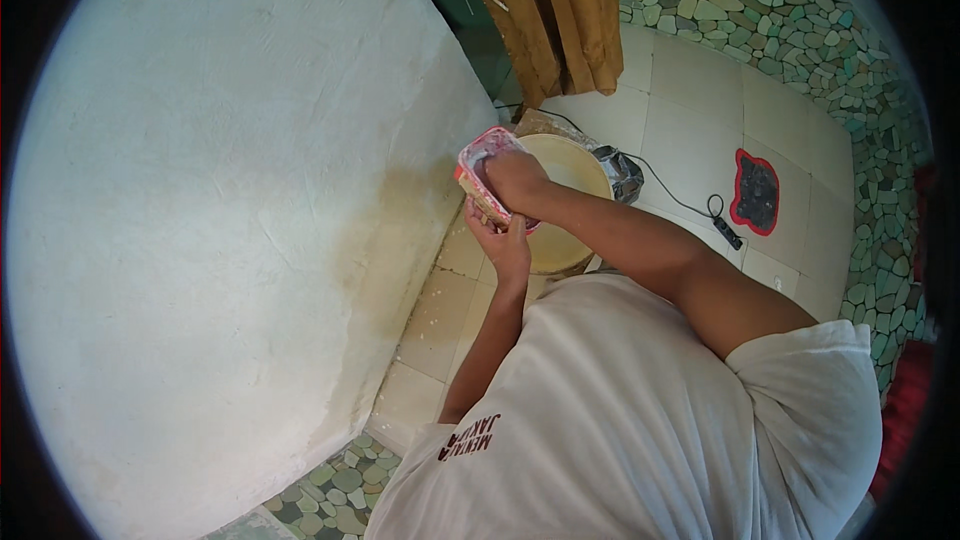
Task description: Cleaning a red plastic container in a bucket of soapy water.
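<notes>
My left hand (504, 244) grips a small rectangular plastic tub (474, 184) from below and from its near end, with the thumb near the rim. The tub has a pink-red rim and whitish smears on its inside. My right hand (514, 176) reaches down into the tub; its fingers are hidden there, so whether they hold anything cannot be seen. Directly beneath and to the right of the tub stands a round pale-yellow bucket (574, 236), partly covered by my right forearm. The tub is close to a white wall (225, 165) on the left.
A brownish damp stain (382, 232) marks the lower wall. Behind the bucket hangs a brown curtain (570, 22). A crumpled black plastic bag (622, 174) touches the bucket's side. A power strip (726, 232) with its cord lies on the tiles beside a red-edged black mat (755, 193).
</notes>
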A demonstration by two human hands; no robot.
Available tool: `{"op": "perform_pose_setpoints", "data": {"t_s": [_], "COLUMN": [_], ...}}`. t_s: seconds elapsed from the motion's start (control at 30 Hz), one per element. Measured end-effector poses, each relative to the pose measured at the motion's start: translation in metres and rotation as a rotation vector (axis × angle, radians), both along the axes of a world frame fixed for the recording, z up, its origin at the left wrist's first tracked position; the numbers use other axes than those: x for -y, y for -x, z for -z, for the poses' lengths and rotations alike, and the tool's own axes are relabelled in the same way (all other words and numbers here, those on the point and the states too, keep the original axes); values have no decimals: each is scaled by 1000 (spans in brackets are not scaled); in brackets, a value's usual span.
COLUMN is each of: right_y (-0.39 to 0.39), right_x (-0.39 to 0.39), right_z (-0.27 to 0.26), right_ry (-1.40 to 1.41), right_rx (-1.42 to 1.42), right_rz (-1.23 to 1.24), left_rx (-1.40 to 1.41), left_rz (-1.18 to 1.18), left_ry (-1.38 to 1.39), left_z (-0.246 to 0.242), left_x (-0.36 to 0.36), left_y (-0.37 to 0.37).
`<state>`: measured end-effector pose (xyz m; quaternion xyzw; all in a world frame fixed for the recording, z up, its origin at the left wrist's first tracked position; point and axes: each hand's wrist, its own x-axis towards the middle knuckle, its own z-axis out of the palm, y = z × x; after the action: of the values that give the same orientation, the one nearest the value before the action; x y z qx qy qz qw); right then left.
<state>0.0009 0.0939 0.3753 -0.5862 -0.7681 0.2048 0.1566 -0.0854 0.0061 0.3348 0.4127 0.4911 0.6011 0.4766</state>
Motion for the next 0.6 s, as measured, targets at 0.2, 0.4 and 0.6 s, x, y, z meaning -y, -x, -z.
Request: {"op": "perform_pose_setpoints", "data": {"t_s": [0.2, 0.4, 0.6], "right_y": [-12, -53, -59], "right_x": [18, 17, 27], "right_z": [-45, -19, -15], "right_ry": [22, -549, -87], "right_rx": [130, -287, -650], "right_rz": [-65, 113, 170], "left_rx": [113, 413, 617], "left_rz": [15, 161, 369], "left_ry": [-42, 17, 63], "left_z": [26, 21, 24], "left_x": [-10, -18, -24], "left_y": [28, 26, 26]}}
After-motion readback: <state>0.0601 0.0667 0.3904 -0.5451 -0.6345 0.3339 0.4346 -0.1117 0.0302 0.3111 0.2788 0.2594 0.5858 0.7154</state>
